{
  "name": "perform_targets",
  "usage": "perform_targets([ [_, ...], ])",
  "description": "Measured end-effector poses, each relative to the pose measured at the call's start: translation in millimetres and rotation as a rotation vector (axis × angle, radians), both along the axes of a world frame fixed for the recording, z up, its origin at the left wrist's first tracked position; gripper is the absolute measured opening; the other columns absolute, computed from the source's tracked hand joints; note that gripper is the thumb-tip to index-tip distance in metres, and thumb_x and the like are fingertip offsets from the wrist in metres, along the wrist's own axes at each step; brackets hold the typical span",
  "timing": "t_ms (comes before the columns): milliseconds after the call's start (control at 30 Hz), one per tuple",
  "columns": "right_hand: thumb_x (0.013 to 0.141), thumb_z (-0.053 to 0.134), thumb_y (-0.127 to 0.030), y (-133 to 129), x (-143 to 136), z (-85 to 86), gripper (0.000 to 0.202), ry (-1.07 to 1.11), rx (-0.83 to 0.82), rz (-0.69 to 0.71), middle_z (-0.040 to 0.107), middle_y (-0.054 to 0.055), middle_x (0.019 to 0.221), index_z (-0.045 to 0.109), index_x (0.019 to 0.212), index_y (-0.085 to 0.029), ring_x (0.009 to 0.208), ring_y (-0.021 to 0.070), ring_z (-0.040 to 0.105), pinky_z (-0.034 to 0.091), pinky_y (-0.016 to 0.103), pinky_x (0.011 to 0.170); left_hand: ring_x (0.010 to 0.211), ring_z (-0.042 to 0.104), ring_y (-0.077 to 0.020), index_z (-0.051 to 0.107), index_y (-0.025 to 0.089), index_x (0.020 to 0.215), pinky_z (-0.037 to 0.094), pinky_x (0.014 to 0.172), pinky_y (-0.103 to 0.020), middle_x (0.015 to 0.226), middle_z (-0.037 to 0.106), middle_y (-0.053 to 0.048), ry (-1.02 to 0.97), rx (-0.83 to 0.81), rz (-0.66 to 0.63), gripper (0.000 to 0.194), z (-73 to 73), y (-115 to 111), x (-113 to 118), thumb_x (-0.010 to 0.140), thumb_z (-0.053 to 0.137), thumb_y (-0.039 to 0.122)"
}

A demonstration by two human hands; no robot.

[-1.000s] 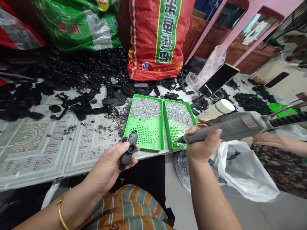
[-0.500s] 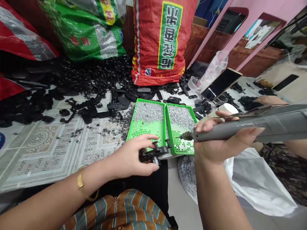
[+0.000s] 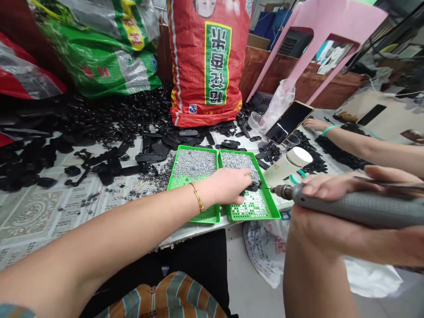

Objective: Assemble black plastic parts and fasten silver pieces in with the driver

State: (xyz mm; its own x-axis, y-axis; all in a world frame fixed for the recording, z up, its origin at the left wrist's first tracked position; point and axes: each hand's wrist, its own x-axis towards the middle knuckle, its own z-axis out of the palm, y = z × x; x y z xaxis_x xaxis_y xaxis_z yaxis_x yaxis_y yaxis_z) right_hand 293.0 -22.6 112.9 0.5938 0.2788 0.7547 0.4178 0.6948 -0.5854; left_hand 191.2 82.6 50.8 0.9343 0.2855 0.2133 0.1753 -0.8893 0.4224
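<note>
My left hand [image 3: 230, 185] reaches over the right green tray [image 3: 275, 211], its fingers closed around a small black plastic part [image 3: 254, 186], mostly hidden by the hand. Small silvery screws or nuts fill the far half of this tray, with more scattered in its perforated near half. My right hand [image 3: 326, 227] grips a grey electric screwdriver [image 3: 351, 205], held level. Its bit points left, close to the tray's right edge and the black part; whether they touch I cannot tell. The left green tray [image 3: 171, 180] holds similar metal pieces at its far end.
Black plastic parts [image 3: 155, 150] lie heaped behind the trays, before a red sack [image 3: 195, 66] and a green sack [image 3: 99, 66]. On the right are a white cylinder [image 3: 288, 165], a propped phone [image 3: 289, 121] and another person's arm [image 3: 361, 143]. A plastic bag [image 3: 265, 254] hangs below the table edge.
My left hand has moved right and forward with the black part, from the trays' near edge to over the right tray. The screwdriver has shifted right, and the other person's arm shows more.
</note>
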Motion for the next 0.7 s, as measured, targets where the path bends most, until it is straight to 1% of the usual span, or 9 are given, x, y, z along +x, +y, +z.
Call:
perform_targets([
  [67,0.078,0.037,-0.056,-8.1,0.4,-5.2,0.048,0.02,-0.056,0.066,0.05,-0.003,0.045,0.062,0.083,-0.016,0.036,0.0127,0.047,0.039,0.029,0.037,0.073,0.055,-0.0198,0.06,0.014,0.082,0.041,0.062,-0.032,0.088,0.061,-0.008,-0.081,-0.161,0.196,0.022,-3.4,0.0,-4.8,0.066,0.06,0.029],
  [100,0.076,0.039,-0.06,-10.9,-0.7,-10.6,0.05,0.044,-0.088,0.114,0.05,-0.004,0.044,0.062,0.084,-0.016,0.035,0.0128,0.046,0.039,0.029,0.037,0.071,0.055,-0.0193,0.061,0.015,0.082,0.042,0.062,-0.032,0.081,0.061,-0.007,-0.129,-0.31,0.301,0.022,-5.0,-1.0,-10.5,0.067,0.06,0.031],
  [167,0.071,0.043,-0.066,-12.8,-4.7,-25.7,0.055,0.114,-0.152,0.184,0.05,-0.004,0.043,0.061,0.084,-0.016,0.034,0.0128,0.046,0.037,0.028,0.036,0.065,0.055,-0.0163,0.06,0.016,0.081,0.043,0.061,-0.031,0.072,0.059,-0.004,-0.236,-0.724,0.46,0.023,-7.8,-5.6,-26.5,0.07,0.059,0.036],
  [233,0.068,0.046,-0.068,-10.3,-9.6,-43.8,0.055,0.189,-0.216,0.236,0.05,-0.005,0.042,0.059,0.085,-0.016,0.034,0.0128,0.045,0.036,0.027,0.035,0.062,0.055,-0.0131,0.057,0.016,0.076,0.044,0.06,-0.029,0.071,0.057,-0.002,-0.369,-1.178,0.512,0.024,-9.7,-14.0,-45.9,0.072,0.058,0.04],
  [267,0.068,0.047,-0.067,-8.0,-11.7,-52.7,0.055,0.219,-0.239,0.246,0.05,-0.005,0.042,0.059,0.085,-0.016,0.034,0.0126,0.045,0.036,0.027,0.036,0.061,0.055,-0.012,0.055,0.016,0.074,0.045,0.059,-0.028,0.072,0.055,-0.002,-0.437,-1.365,0.541,0.025,-10.4,-19.6,-55.9,0.072,0.06,0.04],
  [333,0.07,0.047,-0.064,-2.5,-14.6,-68.2,0.052,0.251,-0.261,0.232,0.05,-0.005,0.042,0.058,0.085,-0.016,0.035,0.0124,0.046,0.035,0.027,0.037,0.059,0.057,-0.0113,0.054,0.016,0.076,0.046,0.058,-0.027,0.074,0.055,-0.001,-0.52,-1.603,0.652,0.025,-11.2,-32.2,-74.6,0.07,0.063,0.038],
  [400,0.071,0.045,-0.061,2.9,-15.6,-79.4,0.049,0.252,-0.266,0.213,0.049,-0.005,0.043,0.057,0.085,-0.015,0.035,0.012,0.045,0.035,0.027,0.037,0.059,0.058,-0.0114,0.055,0.015,0.082,0.048,0.058,-0.028,0.08,0.058,-0.002,-0.551,-1.713,0.761,0.026,-12.1,-45.2,-90.3,0.07,0.065,0.036],
  [533,0.072,0.044,-0.059,10.3,-15.5,-91.2,0.047,0.25,-0.276,0.205,0.048,-0.005,0.043,0.056,0.085,-0.016,0.034,0.0118,0.044,0.035,0.027,0.037,0.059,0.059,-0.0114,0.057,0.014,0.09,0.049,0.06,-0.028,0.088,0.061,-0.006,-0.602,-1.789,0.876,0.029,-15.9,-64.3,-109.9,0.072,0.063,0.035],
  [700,0.071,0.045,-0.058,14.1,-16.0,-97.8,0.046,0.273,-0.314,0.2,0.048,-0.005,0.041,0.055,0.084,-0.015,0.034,0.012,0.044,0.034,0.027,0.037,0.063,0.061,-0.012,0.057,0.013,0.092,0.049,0.063,-0.028,0.095,0.062,-0.008,-0.613,-1.794,0.89,0.03,-19.2,-72.1,-117.5,0.074,0.062,0.036],
])
